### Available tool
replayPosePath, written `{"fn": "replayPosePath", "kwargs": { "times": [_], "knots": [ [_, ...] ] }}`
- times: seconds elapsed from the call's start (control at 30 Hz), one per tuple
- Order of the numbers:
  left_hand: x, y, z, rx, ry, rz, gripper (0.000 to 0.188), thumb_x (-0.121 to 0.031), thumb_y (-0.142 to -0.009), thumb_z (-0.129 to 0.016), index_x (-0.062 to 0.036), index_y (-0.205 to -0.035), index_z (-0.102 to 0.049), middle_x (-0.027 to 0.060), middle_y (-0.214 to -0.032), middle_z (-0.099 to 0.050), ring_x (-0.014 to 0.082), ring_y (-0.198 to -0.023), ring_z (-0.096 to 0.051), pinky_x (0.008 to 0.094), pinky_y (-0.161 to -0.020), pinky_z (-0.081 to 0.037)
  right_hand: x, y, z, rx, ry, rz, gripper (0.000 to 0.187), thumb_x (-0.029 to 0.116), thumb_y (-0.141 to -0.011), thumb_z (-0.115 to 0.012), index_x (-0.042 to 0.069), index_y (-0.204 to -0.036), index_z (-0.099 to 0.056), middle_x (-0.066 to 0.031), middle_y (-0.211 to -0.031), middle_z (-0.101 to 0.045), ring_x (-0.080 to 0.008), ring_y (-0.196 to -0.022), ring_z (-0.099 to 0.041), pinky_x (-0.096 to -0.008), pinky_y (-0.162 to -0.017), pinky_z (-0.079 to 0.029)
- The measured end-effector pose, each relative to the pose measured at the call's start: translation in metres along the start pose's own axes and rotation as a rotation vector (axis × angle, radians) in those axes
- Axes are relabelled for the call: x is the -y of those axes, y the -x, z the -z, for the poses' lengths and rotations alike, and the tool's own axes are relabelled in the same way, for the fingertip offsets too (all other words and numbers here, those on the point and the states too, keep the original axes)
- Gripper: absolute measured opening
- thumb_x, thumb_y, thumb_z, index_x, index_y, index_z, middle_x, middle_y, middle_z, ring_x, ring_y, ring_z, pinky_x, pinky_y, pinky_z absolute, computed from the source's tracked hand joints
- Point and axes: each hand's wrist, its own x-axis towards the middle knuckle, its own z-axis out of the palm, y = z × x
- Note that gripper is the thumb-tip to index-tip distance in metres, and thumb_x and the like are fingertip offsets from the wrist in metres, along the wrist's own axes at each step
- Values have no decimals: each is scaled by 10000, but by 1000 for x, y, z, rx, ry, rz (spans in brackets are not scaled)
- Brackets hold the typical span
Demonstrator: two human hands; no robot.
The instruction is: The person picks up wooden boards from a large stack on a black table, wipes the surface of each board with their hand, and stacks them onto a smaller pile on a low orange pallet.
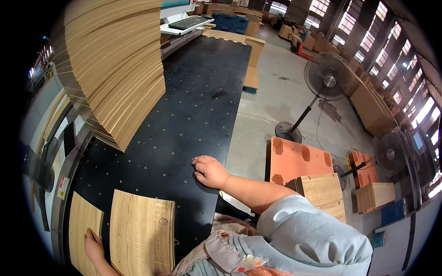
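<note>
The left hand, grip unclear, touches a flat tan wood-grain board at 7 o'clock: likely stiff, best edge-held. Right hand half-open.

Wood-grain boards, lower ends beyond the picture's edge.

- Your sleeve is pale blue.
- Your boards are light brown, streaked with wood grain.
- Your table is black, dotted with pale spots.
- You see an orange panel with darker blotches.
</note>
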Motion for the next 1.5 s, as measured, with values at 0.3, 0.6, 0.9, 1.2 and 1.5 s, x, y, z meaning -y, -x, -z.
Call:
{"fn": "replayPosePath", "kwargs": {
  "times": [0.3,0.6,0.9,1.2,1.5],
  "knots": [
    [4,2,-1,-43,36,-41,572,-91,-764,-678,-66,-1289,-452,205,-1213,-504,365,-1025,-554,410,-853,-475,-1,2,-4,-2,42,12,123,133,-750,-606,16,-787,-595,-100,-1039,-598,-280,-1060,-534,-384,-938,-407],
    [5,-3,-13,-87,35,-86,548,-119,-778,-661,-75,-1283,-454,202,-1150,-532,378,-1010,-550,424,-842,-471,-4,6,-2,-2,67,17,130,147,-757,-604,21,-784,-590,-101,-1035,-599,-279,-1056,-541,-379,-928,-421],
    [-6,13,19,9,69,3,549,-102,-765,-679,-66,-1272,-472,241,-1271,-476,368,-1128,-506,406,-921,-447,3,-4,0,-22,75,33,130,150,-746,-609,26,-774,-577,-108,-1023,-606,-296,-1020,-553,-389,-880,-452],
    [-13,-7,7,-1,45,-109,353,-250,-782,-645,-74,-1070,-542,168,-1008,-604,344,-990,-561,430,-824,-473,-4,18,-14,-2,87,-16,105,59,-769,-601,-16,-829,-558,-164,-1126,-581,-340,-1083,-532,-383,-920,-425],
    [-6,7,12,33,147,-133,358,-161,-827,-569,-100,-1177,-530,125,-1213,-512,331,-1137,-490,431,-879,-478,-9,20,-12,104,72,-65,241,48,-853,-537,-57,-1070,-523,-208,-1169,-527,-360,-1131,-483,-375,-945,-372]
  ]
}}
